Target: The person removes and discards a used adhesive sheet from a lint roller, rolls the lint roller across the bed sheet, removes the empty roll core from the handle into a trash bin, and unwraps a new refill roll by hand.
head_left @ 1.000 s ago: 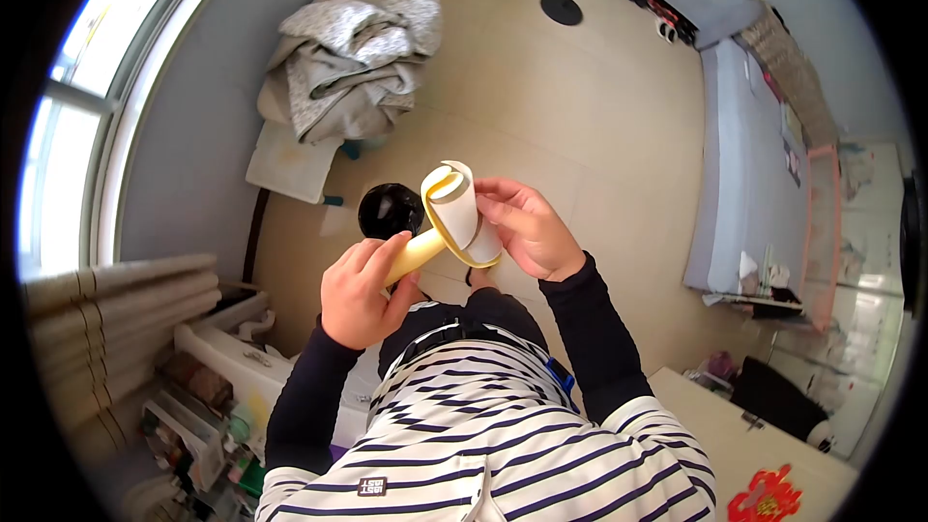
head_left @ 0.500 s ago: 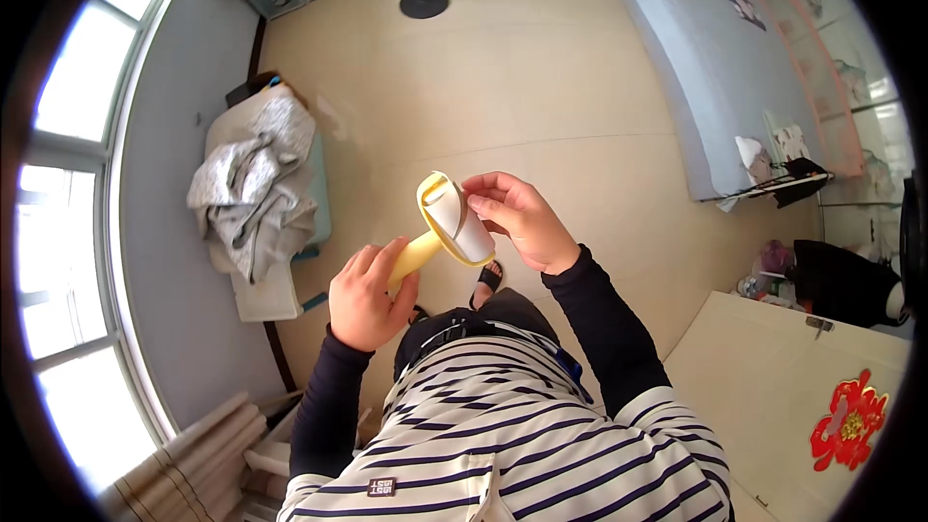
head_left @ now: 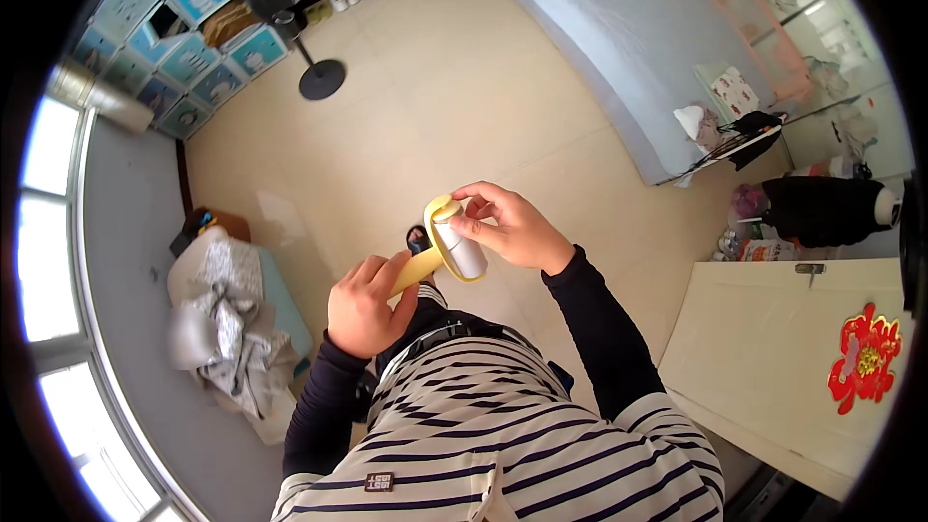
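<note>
A lint roller [head_left: 464,249] with a white paper roll and a yellow frame is in front of my body. My left hand [head_left: 369,305] is wrapped round its yellow handle. At the roller's upper end, my right hand [head_left: 512,229] pinches the edge of the white roll between thumb and fingers. The roll lies tilted between the two hands, its yellow frame curving along its left side.
A bed [head_left: 570,48] runs along the top right. At right stands a cream door [head_left: 754,348] with a red flower decoration. A black fan [head_left: 322,79] is at upper left, and a crumpled blanket [head_left: 237,319] lies at lower left.
The view has swung round, bringing the blue cabinets and whole fan into sight. My right hand has shifted to the roller's upper end, and the lifted paper now lies closer to the roll.
</note>
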`<state>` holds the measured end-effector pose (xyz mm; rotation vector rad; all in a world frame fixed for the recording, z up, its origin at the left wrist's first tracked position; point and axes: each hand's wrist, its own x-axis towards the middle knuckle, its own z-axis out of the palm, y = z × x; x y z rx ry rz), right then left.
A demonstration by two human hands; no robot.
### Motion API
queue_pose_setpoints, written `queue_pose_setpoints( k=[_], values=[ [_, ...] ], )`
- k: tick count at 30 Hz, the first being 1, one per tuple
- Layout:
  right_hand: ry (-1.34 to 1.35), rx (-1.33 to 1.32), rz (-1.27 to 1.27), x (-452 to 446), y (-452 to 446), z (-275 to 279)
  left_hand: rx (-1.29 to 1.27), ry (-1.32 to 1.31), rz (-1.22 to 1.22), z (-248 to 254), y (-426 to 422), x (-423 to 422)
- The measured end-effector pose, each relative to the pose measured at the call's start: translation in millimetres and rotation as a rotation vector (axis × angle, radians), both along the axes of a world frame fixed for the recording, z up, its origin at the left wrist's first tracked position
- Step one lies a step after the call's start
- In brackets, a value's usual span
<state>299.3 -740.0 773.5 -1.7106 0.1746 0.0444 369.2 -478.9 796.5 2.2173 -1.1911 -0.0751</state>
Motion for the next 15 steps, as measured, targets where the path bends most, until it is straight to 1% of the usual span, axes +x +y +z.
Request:
queue_pose_setpoints(
  k=[3,5,6,8,11,15],
  values=[
    [0.051,0.069,-0.082,50,-34,-1,-0.051,0.014,-0.057,-4,-35,68],
    [0.109,0.169,-0.132,83,-55,1,-0.036,0.018,-0.082,-1,-56,110],
    [0.111,0.159,-0.158,101,-66,8,-0.031,0.006,-0.098,3,-70,136],
    [0.107,0.143,-0.215,135,-88,18,-0.039,-0.007,-0.163,12,-100,184],
    [0.079,0.127,-0.283,175,-116,17,-0.023,-0.010,-0.237,20,-141,237],
    [0.021,0.205,-0.408,223,-165,12,-0.010,-0.022,-0.311,23,-207,298]
  ],
)
